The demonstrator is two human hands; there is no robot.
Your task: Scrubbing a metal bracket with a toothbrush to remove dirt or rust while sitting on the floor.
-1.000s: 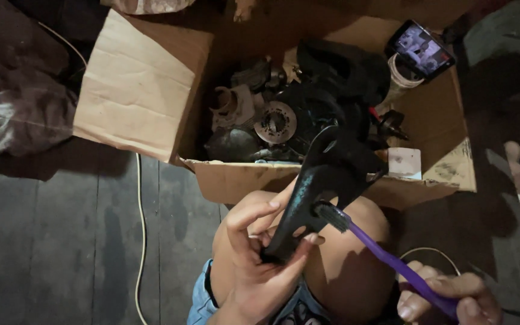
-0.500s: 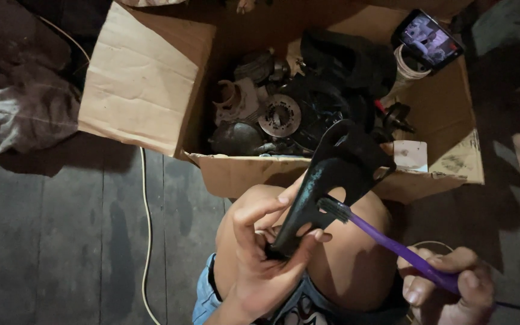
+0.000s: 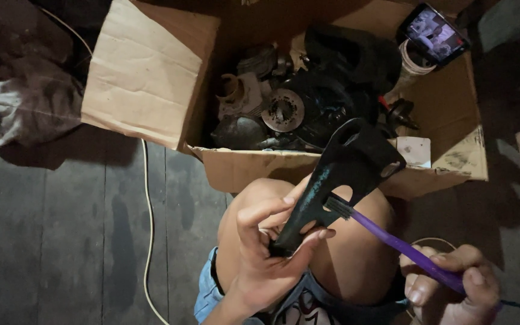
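Black flat bracket [image 3: 344, 174], Y-shaped with cut-out openings, held tilted above the person's bare knee [image 3: 344, 259], narrow end down, wide forked end up and to the right, overlapping the near wall of the cardboard box [image 3: 242, 171] in the view. Left hand [image 3: 266, 253] grasping the narrow lower end: fingers wrapped over the front, thumb pressed along the underside. Right hand [image 3: 452, 289] clenched around the handle of a purple toothbrush [image 3: 392, 241]; the handle runs up and left from the fist, and the dark bristle head touches the bracket at the edge of its lower opening. Bracket surface shows a pale, dusty streak along the left arm. Beyond the knee, the open box sits on the dark plank floor [image 3: 61, 241], one flap [image 3: 145, 75] folded out to the left. Inside: a heap of dark metal machine parts, including a round disc with a central hub [image 3: 283, 110]. A phone [image 3: 433, 33] with a lit screen leans at the far right corner of the box. A thin white cable [image 3: 147, 216] runs along the floor to the left of the knee. Crumpled cloth [image 3: 19, 102] lies far left.
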